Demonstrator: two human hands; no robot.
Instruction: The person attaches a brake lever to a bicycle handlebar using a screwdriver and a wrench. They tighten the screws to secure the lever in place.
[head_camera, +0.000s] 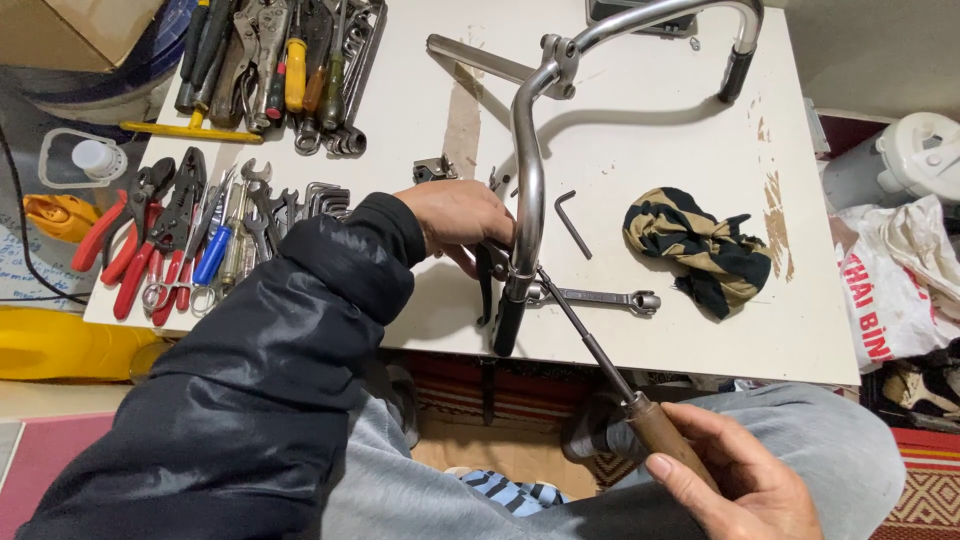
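Observation:
A chrome bicycle handlebar (528, 150) with black grips lies across the white table (640, 120). My left hand (458, 218) grips the handlebar near its lower black grip (508, 318), fingers wrapped behind the tube. My right hand (735, 480) holds the brown wooden handle of a long screwdriver (600, 360). The screwdriver's thin shaft runs up and left, and its tip meets the handlebar just above the lower grip.
An Allen key (572, 222), a wrench (600, 298) and a striped yellow-black rag (700, 248) lie to the right of the bar. Pliers and screwdrivers (165, 235) and more tools (275, 70) fill the table's left side. White bags (900, 280) sit at the right.

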